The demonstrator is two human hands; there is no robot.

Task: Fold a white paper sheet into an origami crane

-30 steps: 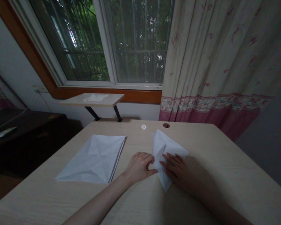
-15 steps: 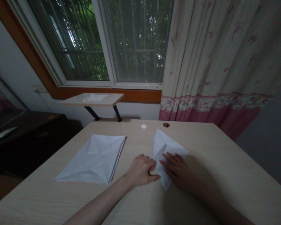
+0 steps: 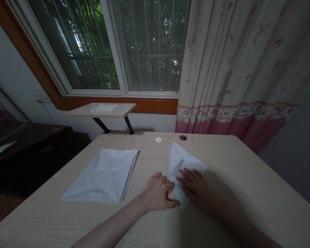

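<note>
A folded sheet of white paper (image 3: 182, 155) lies on the table in front of me, narrowing to a point at its near end. My right hand (image 3: 193, 186) rests flat on its right part, fingers stretched out and somewhat apart. At the paper's lower left edge is my left hand (image 3: 160, 193), its fingers curled in and its thumb stuck out to touch the paper near the tip. Nothing shows inside the curled fingers. Farther left, a stack of creased white paper sheets (image 3: 105, 175) lies on the table, apart from both hands.
The pale wooden table (image 3: 144, 224) has a round cable hole (image 3: 183, 137) near its far edge. A small raised shelf (image 3: 85, 112) at the back left carries crumpled white paper (image 3: 105, 107). Behind stand a window and a patterned curtain (image 3: 222, 69).
My left hand has slid slightly toward me along the paper's left edge, its thumb now closer to the near tip. My right hand and the papers stay where they were.
</note>
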